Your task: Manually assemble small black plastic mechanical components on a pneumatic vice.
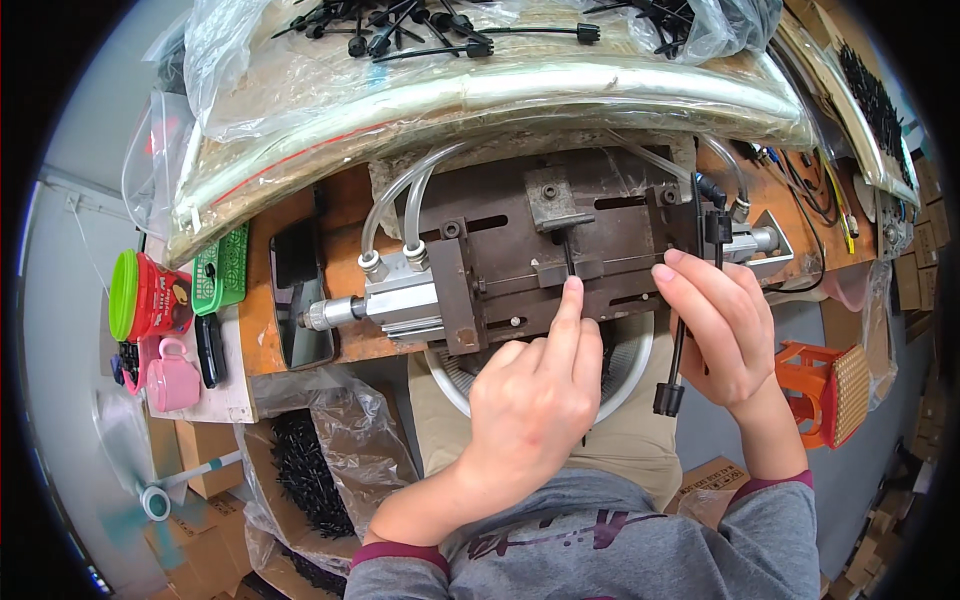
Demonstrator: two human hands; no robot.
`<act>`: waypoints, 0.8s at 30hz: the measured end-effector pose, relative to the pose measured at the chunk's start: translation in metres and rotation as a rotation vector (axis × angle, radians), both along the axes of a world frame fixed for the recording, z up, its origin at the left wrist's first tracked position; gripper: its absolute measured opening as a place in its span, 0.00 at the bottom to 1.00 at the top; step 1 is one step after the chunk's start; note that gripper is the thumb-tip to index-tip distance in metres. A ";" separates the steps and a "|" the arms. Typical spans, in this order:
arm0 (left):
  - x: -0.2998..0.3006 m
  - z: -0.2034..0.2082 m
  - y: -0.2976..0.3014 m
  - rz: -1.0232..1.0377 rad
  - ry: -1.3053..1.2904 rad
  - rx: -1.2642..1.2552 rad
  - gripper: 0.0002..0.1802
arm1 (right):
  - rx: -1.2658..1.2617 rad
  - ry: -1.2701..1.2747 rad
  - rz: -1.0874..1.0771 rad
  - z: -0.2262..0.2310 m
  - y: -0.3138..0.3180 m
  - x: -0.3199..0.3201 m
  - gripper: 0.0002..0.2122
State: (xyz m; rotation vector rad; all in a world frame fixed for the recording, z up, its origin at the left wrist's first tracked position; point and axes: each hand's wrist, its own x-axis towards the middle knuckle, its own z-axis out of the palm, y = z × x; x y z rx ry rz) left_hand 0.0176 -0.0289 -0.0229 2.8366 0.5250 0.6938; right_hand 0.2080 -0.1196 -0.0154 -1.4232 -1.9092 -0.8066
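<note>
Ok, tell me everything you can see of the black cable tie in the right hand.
The black cable tie looks like plastic: a thin strap with a blocky head at its lower end. It hangs nearly upright, pinched in the right hand, its upper part running up past the metal fixture. The fingers hide its middle.

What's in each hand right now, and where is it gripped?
Right hand pinches a black cable tie mid-strap. Left hand holds nothing; its fingertip presses the metal jig.

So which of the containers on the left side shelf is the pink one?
The small pink mug with a handle, nearest the person. The red tub with the green lid lies behind it, and the green basket stands beside that.
</note>
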 end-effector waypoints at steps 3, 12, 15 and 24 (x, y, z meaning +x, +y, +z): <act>0.004 0.003 0.000 0.024 0.044 0.074 0.10 | -0.007 0.031 0.027 0.001 -0.004 0.002 0.16; 0.005 0.006 0.006 -0.002 0.092 0.011 0.10 | -0.059 -0.005 0.001 0.008 -0.008 0.000 0.15; 0.002 0.012 0.011 -0.047 0.038 -0.157 0.15 | -0.063 -0.021 -0.021 0.007 -0.012 0.001 0.17; -0.016 0.018 -0.002 -0.185 -0.387 -0.505 0.19 | -0.049 0.045 0.001 0.005 -0.008 -0.011 0.20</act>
